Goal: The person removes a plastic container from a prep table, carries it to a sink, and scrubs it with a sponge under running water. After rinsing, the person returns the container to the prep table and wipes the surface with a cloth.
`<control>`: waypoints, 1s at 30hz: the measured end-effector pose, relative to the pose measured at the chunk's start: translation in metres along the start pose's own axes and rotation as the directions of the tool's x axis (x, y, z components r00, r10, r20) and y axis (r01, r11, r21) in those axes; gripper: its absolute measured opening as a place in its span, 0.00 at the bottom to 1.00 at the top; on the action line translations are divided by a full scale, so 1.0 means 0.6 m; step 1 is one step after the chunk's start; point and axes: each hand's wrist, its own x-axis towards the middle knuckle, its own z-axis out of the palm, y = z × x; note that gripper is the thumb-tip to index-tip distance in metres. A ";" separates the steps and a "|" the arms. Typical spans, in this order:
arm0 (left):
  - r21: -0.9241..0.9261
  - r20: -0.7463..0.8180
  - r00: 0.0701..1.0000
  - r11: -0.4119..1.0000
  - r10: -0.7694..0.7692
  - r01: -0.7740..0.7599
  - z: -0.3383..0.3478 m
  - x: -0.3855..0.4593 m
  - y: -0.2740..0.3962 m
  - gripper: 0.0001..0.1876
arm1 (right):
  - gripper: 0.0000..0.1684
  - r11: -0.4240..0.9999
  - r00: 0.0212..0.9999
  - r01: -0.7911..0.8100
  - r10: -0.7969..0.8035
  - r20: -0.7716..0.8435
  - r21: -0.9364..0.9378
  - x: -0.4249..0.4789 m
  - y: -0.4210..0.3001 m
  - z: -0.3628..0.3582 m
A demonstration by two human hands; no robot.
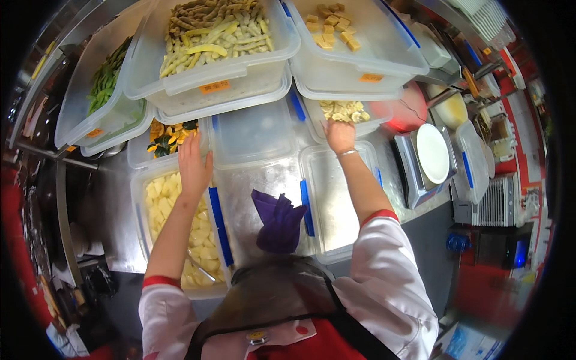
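My left hand [192,164] has its fingers stretched out and thumb apart, with nothing visible in it. Its fingertips reach the pumpkin slices [158,135], orange with dark green rind, in a low clear tub. Below that wrist stands a plastic tub [138,198] of peeled pale-yellow potato chunks [204,243]. My right hand [340,135] is at a translucent tub [375,122] of pale, cream-coloured sliced pieces [344,110]. Its fingertips are partly hidden there, so I cannot see whether they grip anything. A purple cloth [280,220] lies crumpled on the steel counter [238,180] between my forearms.
Large tubs along the back hold long yellow-green beans [216,40], tan cubes [330,27] and green vegetables [105,90]. A scale [411,175] bearing a white plate [433,153] stands right. Two clear lids with blue clips [252,130] [339,198] lie on the counter.
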 end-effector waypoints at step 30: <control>-0.419 0.348 0.937 0.893 -0.009 0.164 0.026 -0.114 0.151 0.26 | 0.46 0.877 0.974 0.108 -0.001 -0.225 0.468 -0.065 -0.046 -0.068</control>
